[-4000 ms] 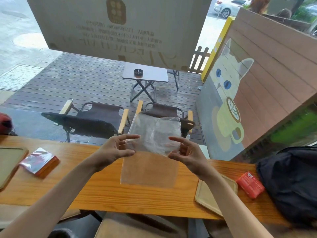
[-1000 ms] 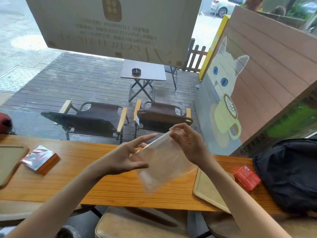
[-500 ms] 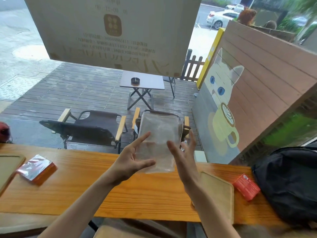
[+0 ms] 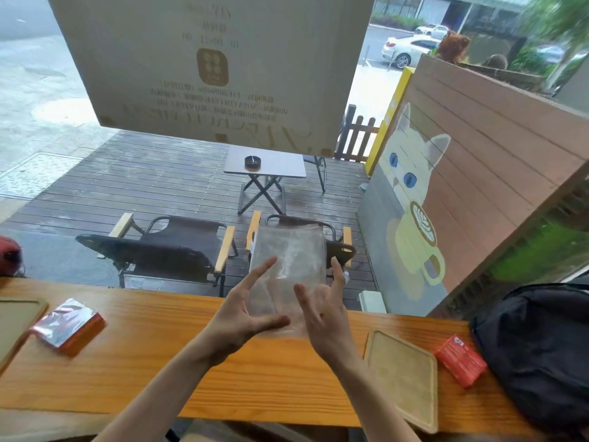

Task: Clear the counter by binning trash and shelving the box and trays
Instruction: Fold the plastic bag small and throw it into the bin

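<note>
Standing upright between 2 raised hands, a clear plastic bag (image 4: 288,260) is held above the wooden counter (image 4: 165,365), its top edge up in front of the patio chairs beyond the window. The left hand (image 4: 243,314) has fingers spread wide, thumb stretched across the bag's lower front and the fingers reaching up along its left side, so the bag is pinched lightly rather than gripped in a fist. The right hand (image 4: 322,309) is likewise open, palm turned toward the bag, fingers fanned upward against the right edge; whether its thumb actually presses the plastic I cannot tell.

On the counter to the left lies a flat orange box (image 4: 68,325) with a shiny wrapper on top, just beside the corner of a tray (image 4: 19,320) that runs out of view at the left edge. To the right of the forearms a 2nd tray (image 4: 403,378), pale wood with a raised rim, lies with its near corner hanging over the counter's front edge. Just beyond it sits a small red packet (image 4: 460,360), touching or nearly touching a black bag (image 4: 535,349) slumped at the far right end of the counter. Outside, 2 folding chairs (image 4: 178,247) face a small grey table (image 4: 266,165).
</note>
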